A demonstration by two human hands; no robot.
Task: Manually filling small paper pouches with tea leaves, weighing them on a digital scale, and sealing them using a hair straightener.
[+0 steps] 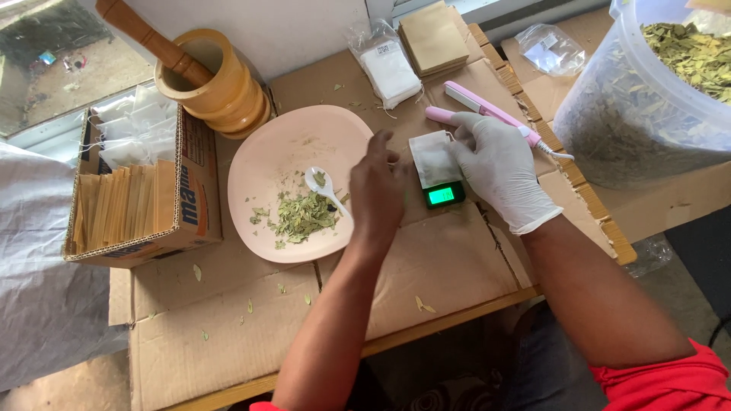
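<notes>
A small white tea bag (432, 157) lies on a little black pocket scale (444, 195) whose display glows green. My right hand (499, 173), in a white glove, rests its fingertips on the bag's right edge. Bare, my left hand (377, 192) hovers just left of the scale, fingers loosely apart, holding nothing. Left of it a pink plate (293, 144) carries a heap of dried green leaves (303, 215) and a white plastic spoon (323, 186).
A wooden mortar with pestle (215, 76) stands behind the plate. A cardboard box (194, 194) with paper envelopes and white bags sits left. A pink heat sealer (487, 114), a pack of empty bags (388, 68), brown envelopes (432, 36) and a big tub of leaves (647, 99) lie right.
</notes>
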